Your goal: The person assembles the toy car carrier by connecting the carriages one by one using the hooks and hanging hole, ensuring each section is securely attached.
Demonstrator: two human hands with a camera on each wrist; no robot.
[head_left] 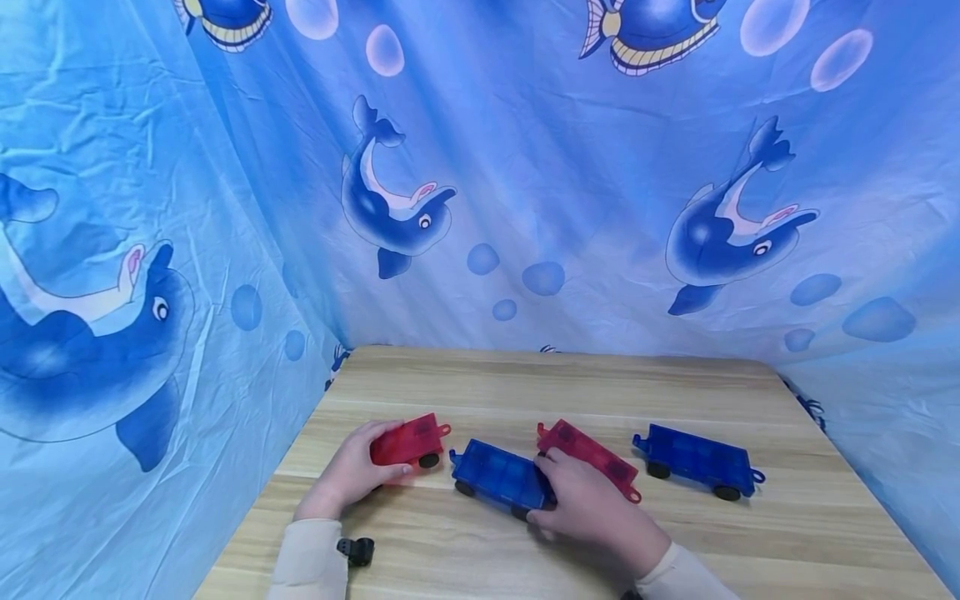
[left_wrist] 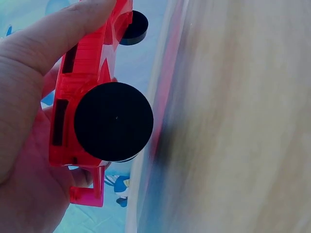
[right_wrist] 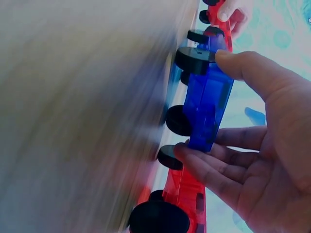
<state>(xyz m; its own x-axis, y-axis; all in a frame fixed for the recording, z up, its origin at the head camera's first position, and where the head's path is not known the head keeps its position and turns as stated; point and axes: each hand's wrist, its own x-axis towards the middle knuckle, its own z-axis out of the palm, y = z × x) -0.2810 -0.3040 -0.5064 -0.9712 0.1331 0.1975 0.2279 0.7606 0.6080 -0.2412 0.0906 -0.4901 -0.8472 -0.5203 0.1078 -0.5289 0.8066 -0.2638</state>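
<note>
Wooden table (head_left: pixel 570 383): hands grip red (head_left: pixel 408 442), blue cars (head_left: pixel 501 475)

A: Any readable text, labels or numbers in these views?

B: None. Toy train cars carry no lettering or brand marks. The backdrop cloth has dolphin and bubble prints only. The wooden tabletop is plain.

A: Wrist views?

B: Same, nothing legible there.

Wooden table (head_left: pixel 600 375): four wheeled toy cars in row — red (head_left: pixel 408 442), blue (head_left: pixel 498 477), red (head_left: pixel 592 454), blue (head_left: pixel 697 460); small black clip (head_left: pixel 357 550) near front edge.
</note>
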